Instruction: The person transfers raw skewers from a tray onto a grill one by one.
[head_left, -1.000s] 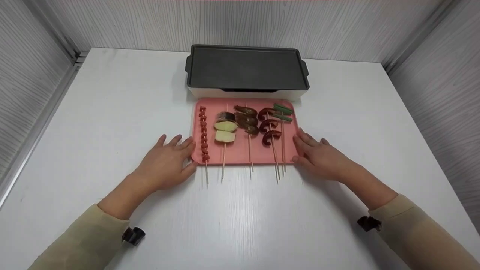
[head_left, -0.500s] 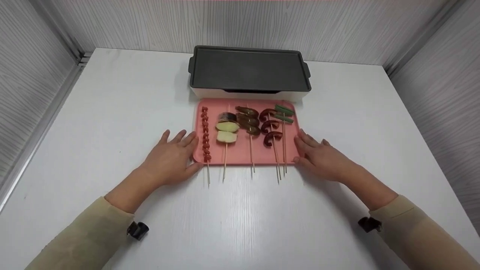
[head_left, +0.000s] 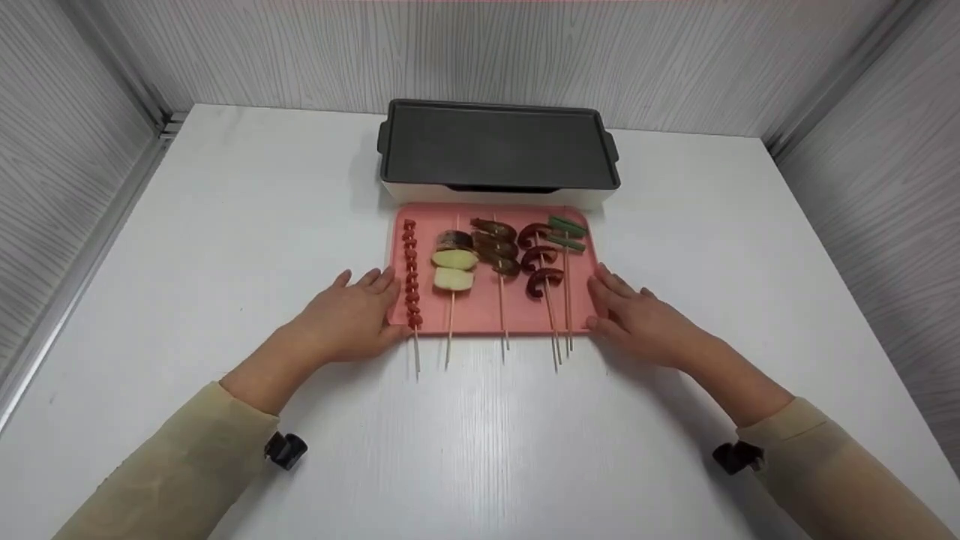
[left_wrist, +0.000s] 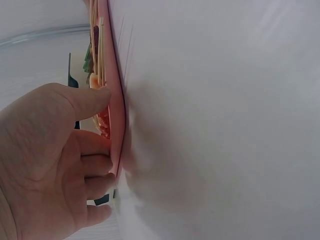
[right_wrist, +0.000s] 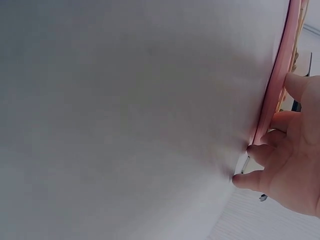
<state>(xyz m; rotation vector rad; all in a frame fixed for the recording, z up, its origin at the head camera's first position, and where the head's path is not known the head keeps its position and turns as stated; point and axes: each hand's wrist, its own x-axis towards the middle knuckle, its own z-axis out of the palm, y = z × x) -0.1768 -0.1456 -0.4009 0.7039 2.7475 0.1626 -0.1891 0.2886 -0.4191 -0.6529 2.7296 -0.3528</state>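
The left hand point(head_left: 349, 322) is spread loosely, thumb on the near corner of the tray point(head_left: 476, 316) and fingers against its side. The right hand point(head_left: 646, 324) mirrors it, thumb apart from the outstretched fingers, touching the opposite side; neither hand curls round the rim. Between them the tray lies flat, pink, rectangular and round-cornered, with a low raised edge.

Just inside the left fingers is a skewer of small red pieces point(head_left: 411, 279), then a skewer of pale slices point(head_left: 454, 280) with a dark-skinned piece at its far end. Midway between the hands sits a skewer of brown pieces point(head_left: 496, 248). Nearer the right hand are dark red curls point(head_left: 543, 284) and green sticks point(head_left: 567, 224). The stick ends overhang the near edge. Beyond both hands, just behind the tray, stands a grill point(head_left: 495, 146) with a dark plate and white base. A white table point(head_left: 247, 217) spreads beneath everything.
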